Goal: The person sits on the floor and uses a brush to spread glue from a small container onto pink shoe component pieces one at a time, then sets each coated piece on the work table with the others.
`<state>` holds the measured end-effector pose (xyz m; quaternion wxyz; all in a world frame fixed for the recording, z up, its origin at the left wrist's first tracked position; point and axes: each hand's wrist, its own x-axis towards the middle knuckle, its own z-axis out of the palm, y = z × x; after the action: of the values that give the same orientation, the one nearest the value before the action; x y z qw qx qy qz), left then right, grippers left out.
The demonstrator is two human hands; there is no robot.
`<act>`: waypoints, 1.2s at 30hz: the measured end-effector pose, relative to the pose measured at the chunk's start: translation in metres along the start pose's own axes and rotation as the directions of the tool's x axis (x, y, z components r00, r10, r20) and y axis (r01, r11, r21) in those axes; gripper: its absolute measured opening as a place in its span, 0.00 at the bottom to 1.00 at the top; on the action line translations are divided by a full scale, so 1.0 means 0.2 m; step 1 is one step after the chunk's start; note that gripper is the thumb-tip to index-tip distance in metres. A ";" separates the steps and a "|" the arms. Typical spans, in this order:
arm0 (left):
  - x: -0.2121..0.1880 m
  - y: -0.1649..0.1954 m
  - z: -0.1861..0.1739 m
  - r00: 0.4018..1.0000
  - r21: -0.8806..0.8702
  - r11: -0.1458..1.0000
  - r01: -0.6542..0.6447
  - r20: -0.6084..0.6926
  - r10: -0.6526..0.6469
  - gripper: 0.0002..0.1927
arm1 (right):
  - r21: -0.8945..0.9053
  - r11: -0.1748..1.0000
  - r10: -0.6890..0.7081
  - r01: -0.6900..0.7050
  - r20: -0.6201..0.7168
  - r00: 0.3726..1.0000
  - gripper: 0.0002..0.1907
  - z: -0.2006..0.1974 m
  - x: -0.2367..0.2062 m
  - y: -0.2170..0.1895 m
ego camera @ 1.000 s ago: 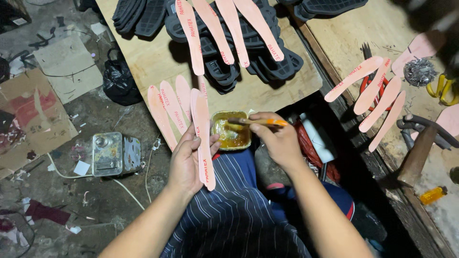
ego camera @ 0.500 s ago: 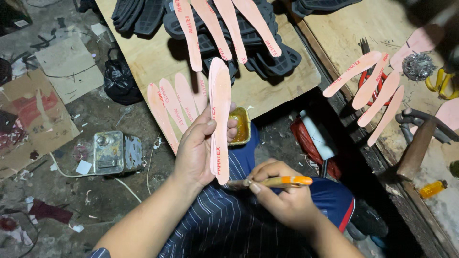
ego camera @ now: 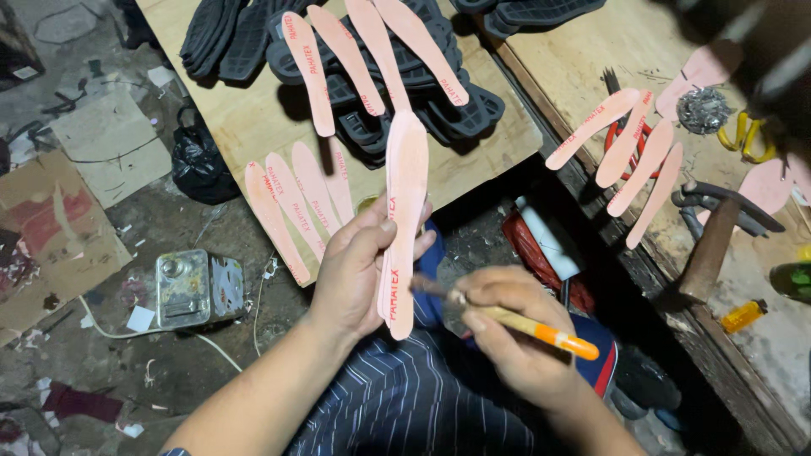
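Pink insole board (ego camera: 404,211) stands upright at frame centre, pinched in the left hand (ego camera: 359,270). Just right of it, the right hand (ego camera: 507,333) grips an orange-handled brush (ego camera: 507,319), bristles touching the insole's lower edge.

Bare forearms, no sleeves — dark garment with thin white stripes.

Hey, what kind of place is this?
Probably a small shoemaking workshop: pink insoles fanned on wooden boards, stacked black soles, a hammer. The left hand holds an insole; the right a brush.
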<state>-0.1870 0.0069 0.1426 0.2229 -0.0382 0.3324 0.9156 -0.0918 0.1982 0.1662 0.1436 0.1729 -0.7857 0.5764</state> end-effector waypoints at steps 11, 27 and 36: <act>-0.20 -0.22 0.12 0.993 0.109 0.992 0.063 0.088 -0.073 0.28 | -0.298 0.947 -0.157 0.122 -0.096 0.983 0.08 -0.15 0.04 -0.06; -0.11 -0.28 0.28 0.998 0.036 0.999 0.018 -0.055 -0.016 0.28 | 0.121 0.890 0.432 -0.439 0.082 0.898 0.08 -0.28 -0.32 0.06; -0.04 -0.35 0.31 0.993 0.068 0.993 -0.096 -0.069 0.101 0.25 | 0.376 0.634 0.652 -0.675 0.209 0.729 0.11 -0.21 -0.42 0.25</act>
<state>-0.1443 0.0898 0.1510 0.1663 -0.0477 0.3709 0.9124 -0.0368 0.2616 0.0998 -0.1407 -0.0855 -0.6511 0.7410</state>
